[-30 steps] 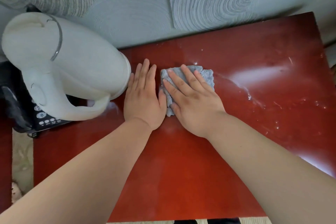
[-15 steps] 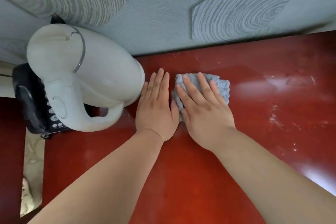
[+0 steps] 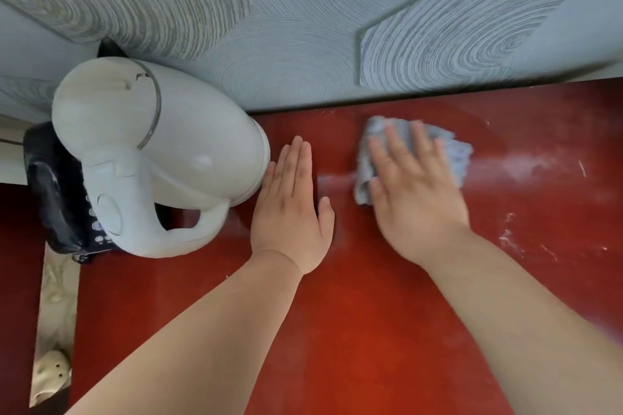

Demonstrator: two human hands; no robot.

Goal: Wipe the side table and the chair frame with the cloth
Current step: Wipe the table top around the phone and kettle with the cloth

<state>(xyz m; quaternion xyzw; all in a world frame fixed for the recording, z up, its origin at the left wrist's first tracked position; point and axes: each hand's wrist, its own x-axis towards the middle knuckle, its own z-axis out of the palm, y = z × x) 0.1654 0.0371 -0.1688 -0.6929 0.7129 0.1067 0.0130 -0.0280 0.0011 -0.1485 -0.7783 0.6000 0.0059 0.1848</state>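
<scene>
The side table (image 3: 354,330) has a glossy red-brown top that fills the lower part of the view. A folded grey-blue cloth (image 3: 451,152) lies on it near the back edge. My right hand (image 3: 414,192) presses flat on the cloth with fingers spread, covering most of it; the hand is blurred. My left hand (image 3: 293,209) rests flat on the bare table to the left of the cloth, fingers together, holding nothing, its edge close to the kettle. A pale smear (image 3: 526,165) runs right of the cloth. No chair frame shows.
A white electric kettle (image 3: 161,152) stands at the table's left back, handle toward me. Behind it sits a black telephone (image 3: 57,199). A grey wall with swirl patterns (image 3: 303,27) borders the back edge. Light floor (image 3: 55,313) shows in a gap at left.
My right hand has slid the cloth to the right, opening a gap between my two hands. My left hand stays flat beside the kettle.
</scene>
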